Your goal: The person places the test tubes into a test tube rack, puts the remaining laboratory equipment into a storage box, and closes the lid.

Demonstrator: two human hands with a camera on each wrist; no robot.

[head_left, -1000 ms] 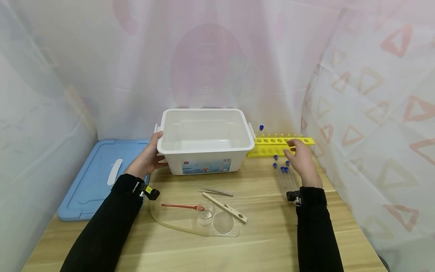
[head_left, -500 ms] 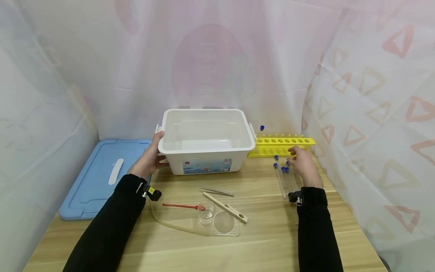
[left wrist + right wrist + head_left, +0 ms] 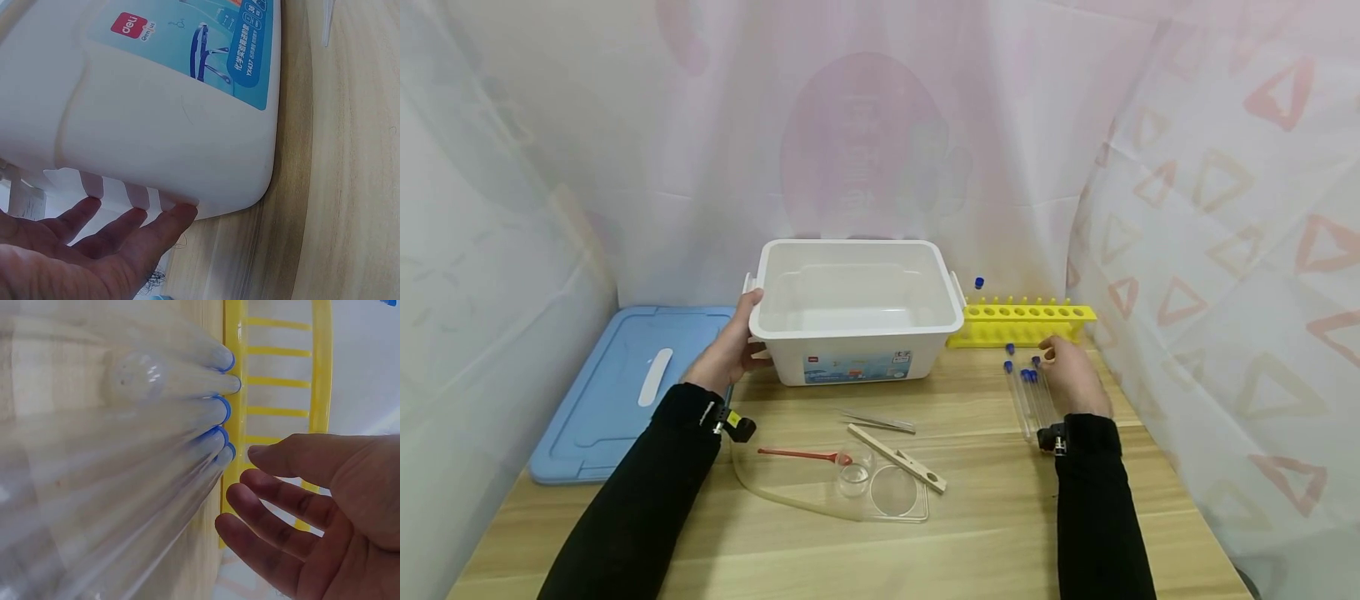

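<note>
My left hand [image 3: 724, 350] rests against the left end of a white plastic bin [image 3: 850, 332], its thumb by the rim and handle. In the left wrist view, the fairly straight fingers [image 3: 165, 225] touch the bin's side wall. My right hand [image 3: 1073, 377] hovers just right of several clear test tubes [image 3: 1024, 407] with blue caps lying on the table. In the right wrist view, the thumb and loosely bent fingers [image 3: 269, 522] stand apart beside the capped ends, with nothing between them. A yellow test tube rack [image 3: 1028, 313] stands behind.
A blue lid [image 3: 617, 400] lies at the left. In front of the bin are tweezers [image 3: 880, 422], a wooden test tube clamp [image 3: 897, 457], a red spoon [image 3: 801, 454], a small clear dish [image 3: 853, 477] and a rubber tube [image 3: 790, 502]. A blue-capped tube [image 3: 979, 283] stands behind the rack.
My right hand has come down from in front of the rack toward the blue caps, its thumb and fingers drawing closer together. My left hand has stayed at the bin.
</note>
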